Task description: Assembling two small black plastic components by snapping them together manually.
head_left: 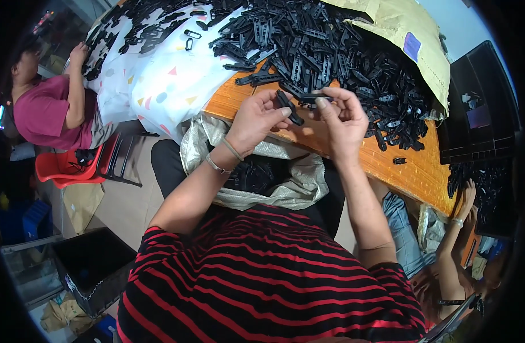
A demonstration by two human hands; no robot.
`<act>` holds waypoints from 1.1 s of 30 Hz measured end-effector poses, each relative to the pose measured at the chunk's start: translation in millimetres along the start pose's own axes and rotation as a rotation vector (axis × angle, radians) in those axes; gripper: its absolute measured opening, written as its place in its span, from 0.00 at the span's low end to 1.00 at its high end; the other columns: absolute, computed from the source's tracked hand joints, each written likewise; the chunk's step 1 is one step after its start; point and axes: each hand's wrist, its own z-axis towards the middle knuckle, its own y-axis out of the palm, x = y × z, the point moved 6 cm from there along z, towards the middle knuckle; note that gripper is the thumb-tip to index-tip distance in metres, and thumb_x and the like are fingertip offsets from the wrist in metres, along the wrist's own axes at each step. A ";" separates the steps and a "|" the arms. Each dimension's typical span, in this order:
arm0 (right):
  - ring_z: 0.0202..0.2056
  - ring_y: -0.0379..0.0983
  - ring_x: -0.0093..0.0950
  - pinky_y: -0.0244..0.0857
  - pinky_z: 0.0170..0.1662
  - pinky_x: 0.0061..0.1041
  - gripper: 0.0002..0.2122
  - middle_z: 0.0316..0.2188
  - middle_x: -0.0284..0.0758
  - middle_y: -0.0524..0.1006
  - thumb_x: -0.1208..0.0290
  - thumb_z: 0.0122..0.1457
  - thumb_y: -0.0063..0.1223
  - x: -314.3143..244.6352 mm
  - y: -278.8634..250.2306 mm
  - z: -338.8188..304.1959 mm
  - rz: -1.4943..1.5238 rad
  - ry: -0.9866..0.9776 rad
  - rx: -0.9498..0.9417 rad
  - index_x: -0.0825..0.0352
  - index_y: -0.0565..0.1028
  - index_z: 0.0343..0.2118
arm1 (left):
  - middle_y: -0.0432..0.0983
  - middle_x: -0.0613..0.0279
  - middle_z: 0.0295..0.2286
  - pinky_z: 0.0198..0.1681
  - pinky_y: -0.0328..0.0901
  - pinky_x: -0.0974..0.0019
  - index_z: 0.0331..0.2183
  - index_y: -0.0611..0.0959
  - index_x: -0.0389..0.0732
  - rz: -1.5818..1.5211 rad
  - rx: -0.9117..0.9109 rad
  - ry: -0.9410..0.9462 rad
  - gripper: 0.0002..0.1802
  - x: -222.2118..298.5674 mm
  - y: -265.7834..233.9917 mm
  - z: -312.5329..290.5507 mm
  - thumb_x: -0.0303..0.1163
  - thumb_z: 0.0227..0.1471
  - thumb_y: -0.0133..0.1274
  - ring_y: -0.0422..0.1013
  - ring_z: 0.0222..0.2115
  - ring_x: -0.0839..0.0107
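Presently, the left hand is closed on a slim black part, pinched between thumb and fingers. This part is long and narrow, dark overall, and tilted, its upper end leaning left. The right hand grips a second black part, likewise slender and held nearly level, between thumb and fingertips. Both parts are above the near edge of the tabletop, ends close together; whether they touch cannot be told. Fine detail on either is too small to read.

Beyond the hands, a heap of black pieces covers the tabletop towards its far edge; several are long bars with rows of openings. One loose black piece lies apart, near the near edge, right of the right hand. Below that edge, a pale woven sack sits open at the person's lap, holding further black pieces.
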 end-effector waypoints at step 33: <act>0.25 0.75 0.34 0.68 0.29 0.28 0.16 0.24 0.40 0.75 0.77 0.47 0.65 19.9 36.5 -43.2 -0.449 -0.161 -0.224 0.69 0.72 0.38 | 0.77 0.58 0.26 0.31 0.69 0.71 0.34 0.79 0.34 0.623 0.179 0.475 0.09 30.9 8.3 -49.8 0.25 0.49 0.60 0.75 0.27 0.74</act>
